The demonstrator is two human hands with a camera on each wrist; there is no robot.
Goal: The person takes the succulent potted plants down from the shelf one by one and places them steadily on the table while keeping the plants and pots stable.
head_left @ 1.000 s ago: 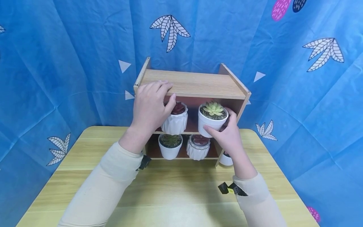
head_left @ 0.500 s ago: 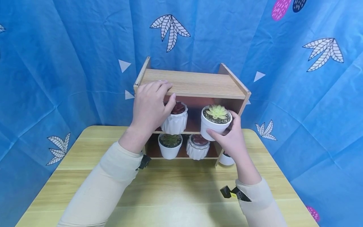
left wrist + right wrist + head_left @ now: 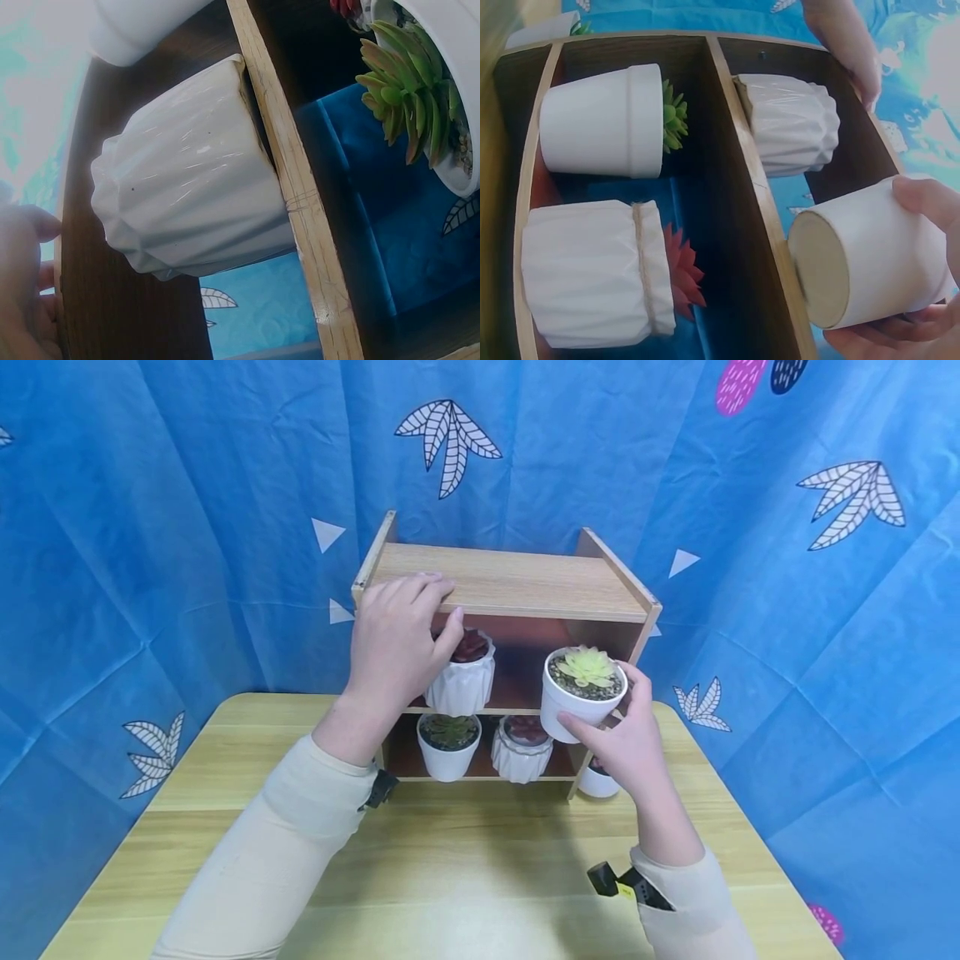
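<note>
A white pot with a pale green succulent (image 3: 585,681) is in my right hand (image 3: 633,739), which grips its right side. The pot is slightly tilted, at the front of the upper compartment of a wooden shelf (image 3: 517,581). In the right wrist view its round base (image 3: 821,270) faces the camera, near the middle board. My left hand (image 3: 397,639) rests on the shelf's top board at the left front. Below that hand stands a ribbed white pot with a dark red succulent (image 3: 461,681), partly hidden by the thumb in the head view.
Beneath, the lower compartment holds a smooth white pot with a green succulent (image 3: 448,747) and a ribbed white pot with a reddish succulent (image 3: 522,750). Another white pot (image 3: 597,781) stands on the wooden table (image 3: 450,877) beside the shelf's right side. A blue curtain (image 3: 247,527) hangs behind.
My right hand has moved right and toward me, bringing the pale green succulent's pot out from the upper compartment. The left hand has stayed in place.
</note>
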